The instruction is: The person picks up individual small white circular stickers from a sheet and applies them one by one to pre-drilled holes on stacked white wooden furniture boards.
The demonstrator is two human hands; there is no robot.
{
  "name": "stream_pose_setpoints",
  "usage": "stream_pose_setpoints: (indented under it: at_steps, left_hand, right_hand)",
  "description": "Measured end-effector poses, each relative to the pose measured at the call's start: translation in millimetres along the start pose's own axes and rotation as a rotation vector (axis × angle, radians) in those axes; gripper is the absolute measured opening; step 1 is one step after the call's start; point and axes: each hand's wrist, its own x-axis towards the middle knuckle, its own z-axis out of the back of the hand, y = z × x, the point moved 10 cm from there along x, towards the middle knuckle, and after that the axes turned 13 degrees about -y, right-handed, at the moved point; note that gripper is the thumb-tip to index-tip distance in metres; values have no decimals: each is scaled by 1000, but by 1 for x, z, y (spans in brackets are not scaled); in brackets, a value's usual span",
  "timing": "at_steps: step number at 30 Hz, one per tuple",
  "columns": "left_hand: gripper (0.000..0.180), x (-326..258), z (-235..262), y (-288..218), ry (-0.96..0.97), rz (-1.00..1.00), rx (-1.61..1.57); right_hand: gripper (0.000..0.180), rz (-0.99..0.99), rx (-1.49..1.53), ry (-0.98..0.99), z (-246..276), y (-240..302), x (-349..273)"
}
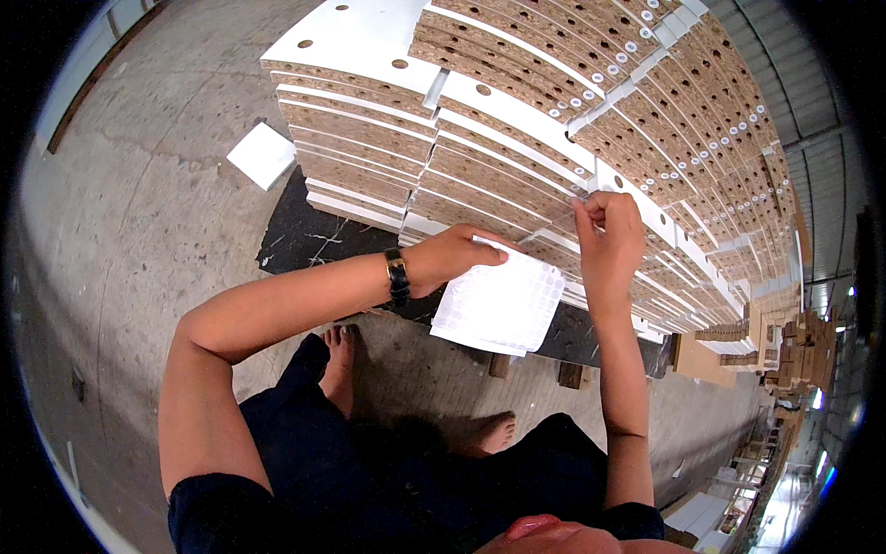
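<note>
My left hand (449, 258) is closed on some white sticker sheets (503, 303), with the thumb on top. Rows of small round stickers show faintly on the upper sheet. My right hand (612, 231) is raised at the edge of the stacked boards, thumb and forefinger pinched together. Whatever lies between those fingertips is too small to make out. Just beyond both hands rises a stack of white-faced particle boards (503, 189), their raw brown edges turned toward me. Farther up, many board edges carry drilled holes and small round white stickers (631, 46).
Under the stack lies a black marbled board (309, 231), resting on wooden blocks (570, 374). A white square piece (262, 155) lies on the concrete floor (157, 185) to the left. More stacked boards (803, 351) stand at the far right. My bare feet (339, 369) are close to the stack.
</note>
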Motion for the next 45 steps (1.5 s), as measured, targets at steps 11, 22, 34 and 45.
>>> stream_pose_setpoints:
  at_steps: [11,22,34,45]
  left_hand:
    - [35,3,0,2,-4,-27,46]
    - [33,5,5,12,-22,6,4]
    - [35,4,7,6,-36,-14,61]
    - [33,0,8,9,-59,27,18]
  right_hand:
    - [19,24,202,98,-14,9,-17]
    - [14,-48,15,51,-15,-4,-17]
    - [21,-26,242,123,-29,13,-29]
    - [18,-238,291,126,-40,-11,-42]
